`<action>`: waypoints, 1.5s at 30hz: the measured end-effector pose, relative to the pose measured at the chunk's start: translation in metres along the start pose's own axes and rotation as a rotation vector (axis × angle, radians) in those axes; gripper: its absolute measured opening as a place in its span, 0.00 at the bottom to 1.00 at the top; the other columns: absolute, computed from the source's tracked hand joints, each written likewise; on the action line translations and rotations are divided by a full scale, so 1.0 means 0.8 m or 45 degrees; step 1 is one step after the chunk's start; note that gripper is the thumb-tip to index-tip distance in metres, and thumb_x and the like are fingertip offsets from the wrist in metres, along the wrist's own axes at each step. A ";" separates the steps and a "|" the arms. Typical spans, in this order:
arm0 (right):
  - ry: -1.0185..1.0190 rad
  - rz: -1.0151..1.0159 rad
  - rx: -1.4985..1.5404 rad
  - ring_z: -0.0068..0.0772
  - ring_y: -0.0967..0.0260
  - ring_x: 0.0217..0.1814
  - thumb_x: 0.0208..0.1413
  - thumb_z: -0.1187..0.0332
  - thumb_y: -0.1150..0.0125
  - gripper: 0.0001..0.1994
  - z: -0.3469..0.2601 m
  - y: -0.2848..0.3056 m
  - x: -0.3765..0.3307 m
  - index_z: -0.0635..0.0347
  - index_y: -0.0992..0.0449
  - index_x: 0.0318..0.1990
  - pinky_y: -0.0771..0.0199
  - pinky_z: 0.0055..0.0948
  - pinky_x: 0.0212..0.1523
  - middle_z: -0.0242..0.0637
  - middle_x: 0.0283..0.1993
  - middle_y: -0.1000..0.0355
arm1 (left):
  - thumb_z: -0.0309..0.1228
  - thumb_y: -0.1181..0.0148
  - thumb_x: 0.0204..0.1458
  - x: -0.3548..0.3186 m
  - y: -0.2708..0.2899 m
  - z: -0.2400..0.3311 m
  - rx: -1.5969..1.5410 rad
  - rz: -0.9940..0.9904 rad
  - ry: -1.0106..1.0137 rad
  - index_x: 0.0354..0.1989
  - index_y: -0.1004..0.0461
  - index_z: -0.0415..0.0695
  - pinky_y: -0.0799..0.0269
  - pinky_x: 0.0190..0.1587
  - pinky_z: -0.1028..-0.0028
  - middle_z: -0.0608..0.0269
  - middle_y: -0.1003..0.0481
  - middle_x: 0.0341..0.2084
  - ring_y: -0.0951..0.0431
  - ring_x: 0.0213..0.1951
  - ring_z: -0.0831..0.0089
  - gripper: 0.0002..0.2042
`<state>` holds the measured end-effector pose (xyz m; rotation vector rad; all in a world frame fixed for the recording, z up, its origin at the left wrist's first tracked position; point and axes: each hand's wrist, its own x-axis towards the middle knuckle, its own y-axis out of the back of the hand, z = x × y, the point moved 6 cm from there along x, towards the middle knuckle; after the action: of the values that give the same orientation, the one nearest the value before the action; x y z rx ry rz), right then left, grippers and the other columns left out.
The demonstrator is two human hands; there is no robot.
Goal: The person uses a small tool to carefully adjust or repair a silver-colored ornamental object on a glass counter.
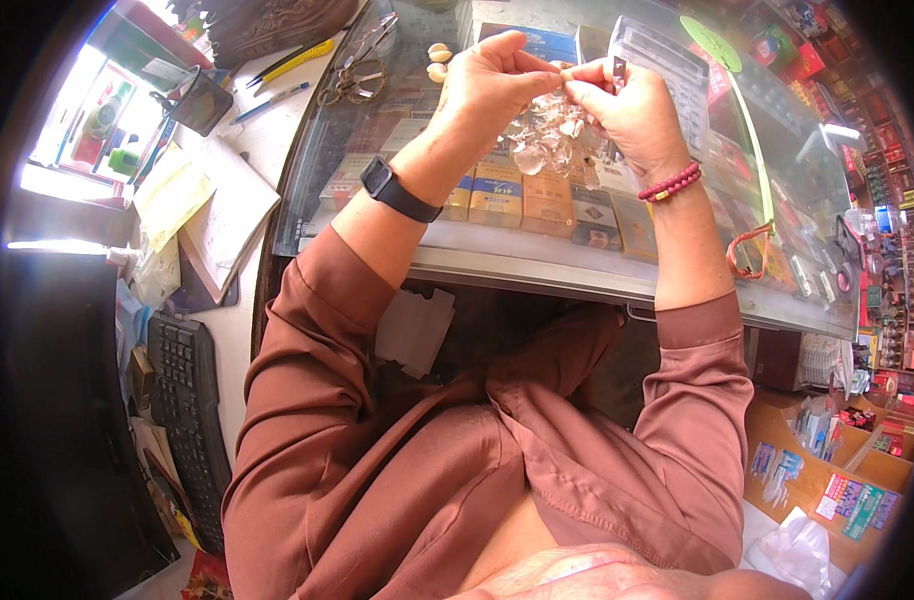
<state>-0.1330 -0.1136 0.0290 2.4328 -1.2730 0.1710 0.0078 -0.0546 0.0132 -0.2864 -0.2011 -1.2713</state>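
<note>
Over the glass counter, my left hand (487, 85) and my right hand (627, 105) meet with fingertips pinched together. Whatever lies between them is small and mostly hidden by the fingers. Right below the hands, a loose heap of thin, papery whitish peels (545, 150), like garlic skin, is spread on the glass. Several pale, peeled cloves (438, 62) sit just left of my left hand. A dark band with a small ring-like piece (619, 70) shows at a finger of my right hand.
Boxed packs (549, 203) lie under the glass counter (457, 262). A clear plastic case (662, 60) and a green fly swatter (712, 45) are at the right. Scissors (355, 80), a yellow cutter (302, 60), papers (227, 190) and a keyboard (185, 400) are at the left.
</note>
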 end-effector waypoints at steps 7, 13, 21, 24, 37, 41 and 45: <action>0.024 -0.010 -0.113 0.21 0.27 0.32 0.49 0.72 0.36 0.07 0.001 -0.001 0.002 0.67 0.21 0.34 0.27 0.22 0.35 0.38 0.30 0.23 | 0.27 0.34 0.47 0.000 0.000 0.001 0.036 -0.026 -0.005 0.25 0.27 0.40 0.45 0.20 0.84 0.64 0.23 0.23 0.37 0.20 0.87 0.07; 0.052 -0.040 -0.125 0.21 0.27 0.33 0.49 0.73 0.36 0.07 0.000 -0.002 0.002 0.67 0.21 0.33 0.27 0.23 0.36 0.38 0.31 0.23 | 0.26 0.34 0.48 0.002 0.003 -0.002 0.080 -0.065 0.007 0.26 0.27 0.40 0.44 0.21 0.84 0.65 0.24 0.23 0.37 0.21 0.87 0.06; -0.011 -0.072 -0.038 0.20 0.28 0.33 0.48 0.73 0.36 0.06 0.000 -0.003 0.000 0.67 0.21 0.33 0.28 0.22 0.37 0.35 0.31 0.23 | 0.24 0.37 0.48 0.001 0.003 -0.003 0.011 -0.049 0.050 0.27 0.25 0.39 0.44 0.21 0.84 0.67 0.25 0.23 0.36 0.22 0.87 0.04; -0.005 -0.060 -0.056 0.19 0.29 0.30 0.49 0.73 0.37 0.06 0.000 -0.003 0.000 0.67 0.21 0.33 0.29 0.21 0.34 0.34 0.30 0.24 | 0.23 0.37 0.47 0.003 0.004 -0.005 0.122 -0.036 0.027 0.27 0.26 0.39 0.43 0.21 0.85 0.67 0.25 0.23 0.35 0.22 0.87 0.03; 0.150 0.047 -0.196 0.20 0.29 0.28 0.51 0.72 0.38 0.06 -0.001 0.007 0.005 0.67 0.21 0.33 0.29 0.21 0.31 0.35 0.27 0.24 | 0.35 0.42 0.55 -0.001 0.005 0.007 0.200 0.029 0.067 0.28 0.27 0.42 0.41 0.19 0.87 0.69 0.27 0.19 0.34 0.20 0.89 0.10; 0.235 0.007 -0.240 0.19 0.30 0.27 0.50 0.71 0.37 0.05 -0.013 -0.009 -0.001 0.65 0.22 0.30 0.30 0.21 0.30 0.34 0.26 0.25 | 0.37 0.42 0.56 -0.004 -0.008 0.002 0.279 -0.093 -0.013 0.34 0.25 0.40 0.42 0.20 0.86 0.70 0.27 0.20 0.35 0.20 0.89 0.11; 0.257 0.018 -0.412 0.21 0.30 0.25 0.49 0.70 0.36 0.06 -0.019 -0.008 -0.002 0.64 0.23 0.29 0.30 0.22 0.29 0.35 0.24 0.26 | 0.35 0.43 0.56 -0.001 0.002 -0.001 0.318 -0.051 0.035 0.37 0.23 0.38 0.41 0.21 0.86 0.70 0.26 0.21 0.35 0.21 0.89 0.12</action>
<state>-0.1277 -0.1033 0.0408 2.0765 -1.1316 0.1923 0.0089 -0.0538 0.0121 -0.0504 -0.3404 -1.2741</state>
